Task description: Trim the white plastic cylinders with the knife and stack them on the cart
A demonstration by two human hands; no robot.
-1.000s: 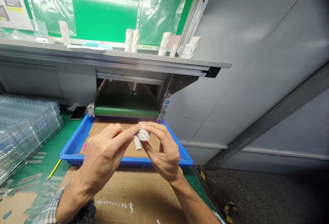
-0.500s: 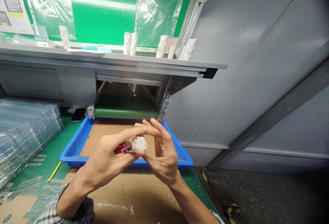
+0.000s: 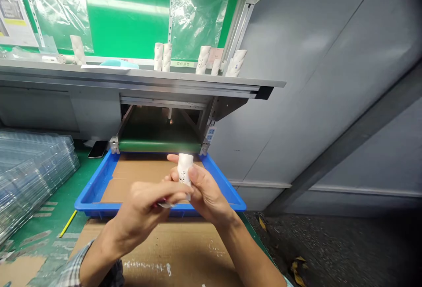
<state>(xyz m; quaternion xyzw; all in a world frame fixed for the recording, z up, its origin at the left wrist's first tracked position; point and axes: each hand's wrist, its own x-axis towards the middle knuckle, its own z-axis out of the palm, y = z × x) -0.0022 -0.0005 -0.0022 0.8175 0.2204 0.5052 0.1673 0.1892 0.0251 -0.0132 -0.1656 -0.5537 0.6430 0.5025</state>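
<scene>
A white, hollow-looking cylindrical part (image 3: 185, 168) with small dark holes in its side stands nearly upright over the blue tray. My right hand (image 3: 211, 197) grips it, the thumb pressed on its side. Close against its lower end is my left hand (image 3: 148, 203), fingers curled and somewhat blurred. In that hand sits a small pink-handled tool (image 3: 164, 204) with a shiny metal end; most of it is hidden by the fingers.
Below my hands is a blue tray (image 3: 95, 208) lined with cardboard, at the end of a green conveyor belt (image 3: 158, 145). Clear plastic trays (image 3: 33, 172), a phone (image 3: 98, 149) and a yellow stick (image 3: 68, 224) lie left. Similar white parts (image 3: 203, 59) stand on the shelf (image 3: 141, 78).
The white part has turned from showing its holed end face to standing upright, now in my right hand's grip. My left hand has shifted down to its lower end, still with the pink-handled tool.
</scene>
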